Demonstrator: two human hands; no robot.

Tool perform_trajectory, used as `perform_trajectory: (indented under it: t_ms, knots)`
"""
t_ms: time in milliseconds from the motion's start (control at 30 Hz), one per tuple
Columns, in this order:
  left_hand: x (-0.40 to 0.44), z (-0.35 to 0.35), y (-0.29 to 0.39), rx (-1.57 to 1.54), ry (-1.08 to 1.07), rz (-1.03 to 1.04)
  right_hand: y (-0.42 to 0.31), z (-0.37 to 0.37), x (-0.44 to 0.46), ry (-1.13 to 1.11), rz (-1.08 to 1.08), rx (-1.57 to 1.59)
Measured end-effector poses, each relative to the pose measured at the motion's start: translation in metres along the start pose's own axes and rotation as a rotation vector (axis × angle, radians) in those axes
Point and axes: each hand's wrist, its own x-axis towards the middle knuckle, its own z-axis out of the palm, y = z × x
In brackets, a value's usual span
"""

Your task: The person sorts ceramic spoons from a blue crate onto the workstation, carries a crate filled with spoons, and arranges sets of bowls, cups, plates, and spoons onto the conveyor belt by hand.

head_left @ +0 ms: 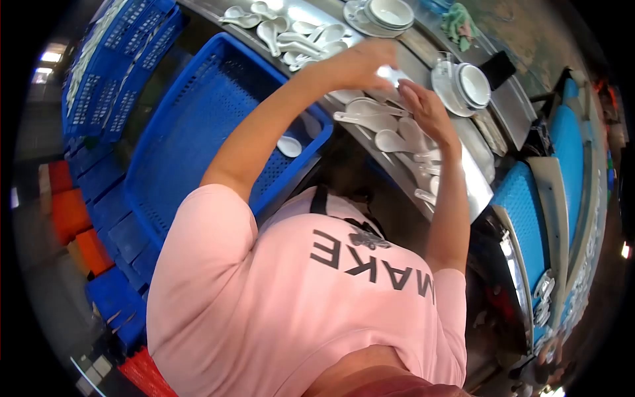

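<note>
White spoons [305,38] lie in a loose pile on the metal table [473,173], and more white spoons [390,140] are spread nearer its edge. Over the table, my left hand [368,65] is bent inward with its fingers closed around a bright white thing, blurred and too small to name. Close beside it, my right hand [426,109] has curled fingers touching the same bright spot; what they hold is hidden. The two hands almost meet.
A blue basket [192,132] at the left holds a white spoon [289,146]. Stacked white bowls [390,13] and more bowls on plates [473,86] stand beyond my hands. A black phone-like object [497,69] and a green cloth [459,26] lie farther back. Blue crates [112,66] stand left.
</note>
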Motion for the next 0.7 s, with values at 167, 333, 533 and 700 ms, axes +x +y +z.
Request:
perform_trajectory:
  t_ms: [167,333,533,700]
  knots:
    - [-0.135,-0.067,0.016,0.181,-0.102,-0.652,0.007,-0.006,-0.036,0.427,-0.331,-0.256]
    - [-0.194,-0.022,0.014,-0.033,-0.368,-0.497,0.042,-0.046,-0.114,0.917,-0.015,-0.006]
    - [-0.208,-0.01,0.014,0.187,-0.569,-0.48,0.157,-0.08,-0.209,1.251,0.363,-0.603]
    - [-0.256,-0.003,-0.008,0.19,-0.592,-0.511,0.208,-0.07,-0.219,1.306,0.323,-0.749]
